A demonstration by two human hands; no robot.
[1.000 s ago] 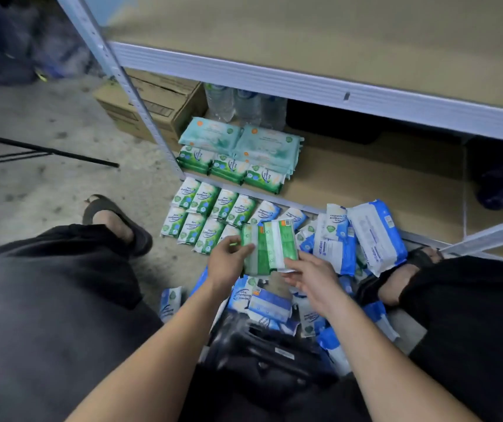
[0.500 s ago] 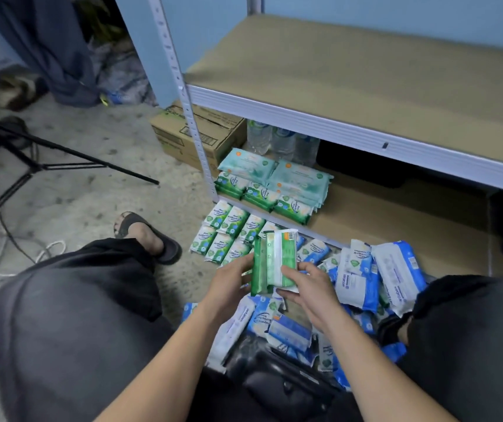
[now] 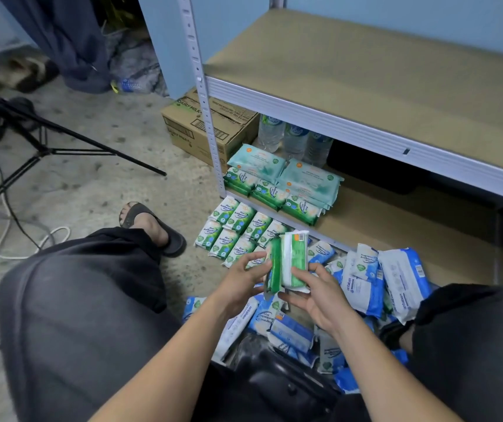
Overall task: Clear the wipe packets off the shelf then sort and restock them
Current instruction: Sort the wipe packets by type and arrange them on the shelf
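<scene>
We hold a stack of green wipe packets (image 3: 290, 260) upright above the floor. Left hand (image 3: 241, 281) fingers curl on its left edge, and right hand (image 3: 317, 295) thumb and fingers pinch its bottom. Blue wipe packets (image 3: 366, 287) are heaped below, with teal packs (image 3: 302, 181) on the bottom shelf (image 3: 402, 226).

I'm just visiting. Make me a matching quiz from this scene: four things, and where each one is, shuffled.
1 water bottles
2 green packet bundle
3 blue packets
4 tripod

A heaped on the floor
B far left, legs spread
C held between left hand and right hand
D upright at the bottom shelf's back

Pairs: 1-D, 2-C, 3-A, 4-B
</scene>
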